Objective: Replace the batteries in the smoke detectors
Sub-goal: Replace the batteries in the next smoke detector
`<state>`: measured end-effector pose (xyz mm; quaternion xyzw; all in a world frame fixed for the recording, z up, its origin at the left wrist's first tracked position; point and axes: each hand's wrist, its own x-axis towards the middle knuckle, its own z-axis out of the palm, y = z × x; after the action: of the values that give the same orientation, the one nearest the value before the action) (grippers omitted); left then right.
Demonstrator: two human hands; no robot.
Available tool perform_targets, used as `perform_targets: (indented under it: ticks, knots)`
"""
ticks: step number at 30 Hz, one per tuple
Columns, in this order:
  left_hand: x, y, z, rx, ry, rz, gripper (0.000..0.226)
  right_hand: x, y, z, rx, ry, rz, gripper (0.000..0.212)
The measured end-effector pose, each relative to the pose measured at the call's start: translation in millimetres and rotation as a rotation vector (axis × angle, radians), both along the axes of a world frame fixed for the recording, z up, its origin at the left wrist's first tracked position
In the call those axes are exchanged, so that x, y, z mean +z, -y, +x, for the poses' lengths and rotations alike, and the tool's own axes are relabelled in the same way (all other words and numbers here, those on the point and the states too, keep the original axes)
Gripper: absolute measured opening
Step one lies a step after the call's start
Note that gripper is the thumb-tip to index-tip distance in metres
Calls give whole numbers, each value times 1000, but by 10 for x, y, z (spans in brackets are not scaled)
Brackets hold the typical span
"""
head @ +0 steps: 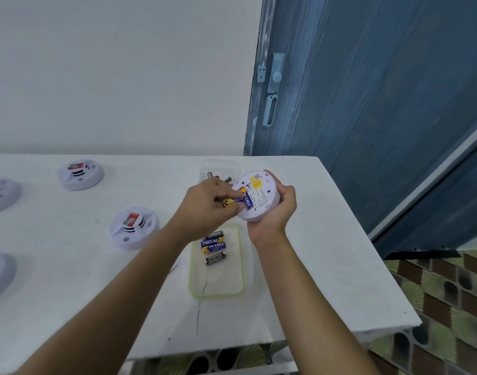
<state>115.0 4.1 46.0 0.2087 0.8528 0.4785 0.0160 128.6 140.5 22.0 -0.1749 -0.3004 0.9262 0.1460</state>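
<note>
White desk (313, 239) before a blue door (367, 104): a blue battery (246, 202) is held at the back of a smoke detector (261, 193).

Just beyond the green-rimmed tray (242, 266), the smoke detector is gripped underside-up by the curled fingers of the right hand (275, 215). The blue battery, on which only "CELL" can be read, is pinched by the fingers of the left hand (204, 204) at the battery slot. Print on the detector's yellow label (257, 182) cannot be made out. Inside the tray, black EVEREADY batteries (215, 259) and blue PKCELL batteries (214, 247) are laid. Left of the tray, four more detectors (133, 227) are set, two cut off by the frame edge.
</note>
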Motion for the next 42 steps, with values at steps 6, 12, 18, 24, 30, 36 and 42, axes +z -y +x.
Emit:
perform_targets:
  ticks: [6,12,18,24,30,36,42]
  knots:
    - [40,165,167,-70,79,61,24,31,108,4,-28,25,16,37]
    - [29,246,194,-15,201,244,20,30,244,29,1,20,5,38]
    - [-11,341,184,-45,67,137,16,69,328,40,54,-14,-1,36]
    - [-7,410,191,50,173,273,13,46,463,33,82,-36,24,37]
    - [12,502,177,128,359,405,36,63,529,16,117,-62,37,40]
    - [-62,580,124,138,481,464,45,27,616,28,131,-68,49,41]
    - [-98,665,169,120,421,159,39,-52,607,26,170,-26,39,38]
